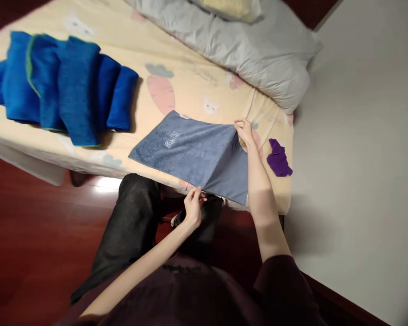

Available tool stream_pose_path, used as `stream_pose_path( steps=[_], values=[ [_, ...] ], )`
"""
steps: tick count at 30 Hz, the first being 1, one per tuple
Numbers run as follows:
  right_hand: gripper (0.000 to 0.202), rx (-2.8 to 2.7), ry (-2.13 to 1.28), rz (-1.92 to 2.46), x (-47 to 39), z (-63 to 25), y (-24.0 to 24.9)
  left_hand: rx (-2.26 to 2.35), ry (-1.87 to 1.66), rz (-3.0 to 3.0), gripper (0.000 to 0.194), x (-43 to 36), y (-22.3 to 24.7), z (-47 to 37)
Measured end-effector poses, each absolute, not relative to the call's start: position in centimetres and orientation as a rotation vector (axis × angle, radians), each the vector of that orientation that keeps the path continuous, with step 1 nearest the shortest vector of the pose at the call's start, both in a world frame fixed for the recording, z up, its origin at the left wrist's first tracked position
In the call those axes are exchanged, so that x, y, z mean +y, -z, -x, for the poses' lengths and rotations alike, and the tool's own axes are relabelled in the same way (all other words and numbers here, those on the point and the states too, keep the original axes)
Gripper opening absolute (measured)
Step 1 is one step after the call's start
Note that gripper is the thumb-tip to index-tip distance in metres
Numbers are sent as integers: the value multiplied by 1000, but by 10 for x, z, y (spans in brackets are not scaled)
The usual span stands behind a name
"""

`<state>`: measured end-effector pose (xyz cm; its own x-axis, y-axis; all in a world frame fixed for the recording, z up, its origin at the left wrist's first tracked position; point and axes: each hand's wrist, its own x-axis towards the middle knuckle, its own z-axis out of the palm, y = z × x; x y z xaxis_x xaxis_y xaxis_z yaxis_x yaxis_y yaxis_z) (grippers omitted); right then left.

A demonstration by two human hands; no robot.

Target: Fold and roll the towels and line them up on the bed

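Observation:
A grey-blue towel point(190, 145) with white lettering lies partly on the bed's near edge. My left hand point(193, 206) pinches its near edge, below the middle. My right hand point(244, 130) grips the far edge, toward the right. Between the two hands a raised crease runs across the cloth, and the right portion slopes down from it. The fingertips of both hands are closed on the fabric. To the right of my right forearm lies a small crumpled purple cloth point(279, 158).
Folded blue fleece fabric point(78, 86) with green edging is piled on the left of the bed point(190, 86). A grey pillow or quilt point(258, 59) lies along the far side, with a yellow item point(231, 8) on it. A pale wall point(360, 136) borders the right.

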<state>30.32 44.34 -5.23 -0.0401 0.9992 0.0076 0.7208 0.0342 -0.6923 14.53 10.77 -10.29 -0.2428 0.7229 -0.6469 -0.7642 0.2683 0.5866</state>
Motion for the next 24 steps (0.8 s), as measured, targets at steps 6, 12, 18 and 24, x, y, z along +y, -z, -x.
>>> stream_pose_path(
  steps=[6,12,18,24],
  values=[
    [47,-1581,-811,1537,396,-320,-2,1361,-1584,-363,31,114,78,-80],
    [53,-1413,-858,1370,340,-327,-41,1371,-1768,-719,33,154,38,2],
    [52,-1314,-852,1313,285,-325,-75,1304,-1791,-954,37,198,-25,58],
    [54,-1240,-858,1215,239,-313,-89,1310,-1756,-1036,43,218,-76,86]
  ],
)
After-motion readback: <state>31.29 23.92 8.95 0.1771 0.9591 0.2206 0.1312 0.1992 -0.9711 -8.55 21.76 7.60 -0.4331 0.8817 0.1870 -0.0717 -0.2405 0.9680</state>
